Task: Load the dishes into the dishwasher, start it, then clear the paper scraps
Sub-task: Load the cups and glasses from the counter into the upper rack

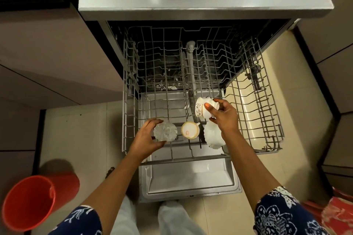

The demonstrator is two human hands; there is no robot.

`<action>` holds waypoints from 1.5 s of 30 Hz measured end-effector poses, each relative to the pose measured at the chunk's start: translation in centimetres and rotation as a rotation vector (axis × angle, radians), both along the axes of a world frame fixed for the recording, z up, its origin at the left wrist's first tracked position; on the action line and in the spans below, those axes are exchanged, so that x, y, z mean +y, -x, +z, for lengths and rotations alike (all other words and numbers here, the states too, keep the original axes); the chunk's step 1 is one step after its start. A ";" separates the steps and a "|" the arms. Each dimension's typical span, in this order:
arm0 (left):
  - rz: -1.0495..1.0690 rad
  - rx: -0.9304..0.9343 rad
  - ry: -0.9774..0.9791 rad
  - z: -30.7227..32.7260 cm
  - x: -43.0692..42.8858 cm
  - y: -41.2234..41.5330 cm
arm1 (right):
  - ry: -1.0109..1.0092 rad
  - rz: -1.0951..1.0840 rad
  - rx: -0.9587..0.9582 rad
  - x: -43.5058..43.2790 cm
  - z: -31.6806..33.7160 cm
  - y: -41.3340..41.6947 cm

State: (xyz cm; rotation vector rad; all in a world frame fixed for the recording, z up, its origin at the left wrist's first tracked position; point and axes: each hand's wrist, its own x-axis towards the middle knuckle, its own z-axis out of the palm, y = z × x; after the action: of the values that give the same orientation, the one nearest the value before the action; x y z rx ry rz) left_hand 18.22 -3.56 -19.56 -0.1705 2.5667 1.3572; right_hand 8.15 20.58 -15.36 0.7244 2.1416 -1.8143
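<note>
Clamped on the patterned cup (203, 108) by the right hand (223, 114): thumb across the outer wall, fingers curled round the far side, any handle hidden behind them. Held just above the upper rack (129, 101), right of its centre spine, next to a white scalloped bowl (213, 136) lying in the wires. Turned over, base up and away, gold-banded mouth down toward the tines; short axis tipped a little off upright. Probably light, stiff, glazed and slick, apt to chip at the rim against wire; best kept by the wall, lowered rather than dropped.

Gripped likewise in the left hand (147, 136): a cut-glass tumbler (165, 131), faceted base toward the camera, mouth down, at the rack's near left. Likely heavier, brittle, ribbed enough for purchase.

Seated already between the two: a small cup (190, 130), inverted. Farther out: dishwasher door (191, 181) dropped open beneath, red bucket (28, 202) on the floor at left.
</note>
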 end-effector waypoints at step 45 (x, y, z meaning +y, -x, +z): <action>0.297 0.028 0.357 3.2 -3.4 1.2 | -0.978 0.992 -0.031 -6.3 -0.5 6.6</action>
State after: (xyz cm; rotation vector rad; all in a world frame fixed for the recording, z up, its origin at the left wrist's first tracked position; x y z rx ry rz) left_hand 17.03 -7.01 -16.36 -0.6192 2.8741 0.9718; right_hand 1.52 14.29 -15.91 -0.2185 2.5634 -0.2349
